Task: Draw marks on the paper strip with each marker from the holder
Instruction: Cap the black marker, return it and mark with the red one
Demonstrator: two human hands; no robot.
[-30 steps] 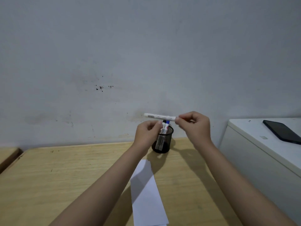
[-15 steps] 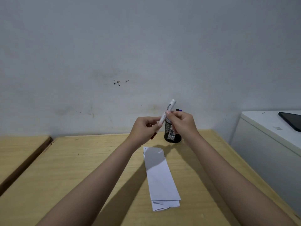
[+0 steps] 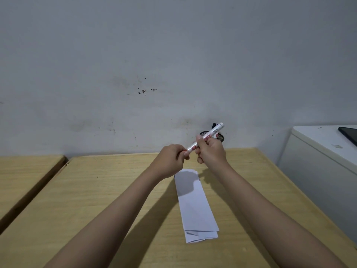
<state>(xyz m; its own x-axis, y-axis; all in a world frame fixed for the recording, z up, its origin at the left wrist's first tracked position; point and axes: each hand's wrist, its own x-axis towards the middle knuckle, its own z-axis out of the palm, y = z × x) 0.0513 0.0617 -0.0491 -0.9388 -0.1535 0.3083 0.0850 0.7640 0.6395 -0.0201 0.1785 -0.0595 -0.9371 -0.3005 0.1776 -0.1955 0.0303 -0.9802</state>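
Both hands (image 3: 211, 149) grip marker (image 3: 205, 138) (tilted) — above paper strip (image 3: 195, 206).

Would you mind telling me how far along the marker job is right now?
Early on. One marker is out of the holder; the right hand grips it while the left hand pinches its red cap end. The paper strip looks mostly blank, so marking remains.

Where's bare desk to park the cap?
Bare desk left of the paper strip, out to the gap beside the next desk, and a narrower patch right of the strip. Crowded at the back: both hands on the marker, holder behind.
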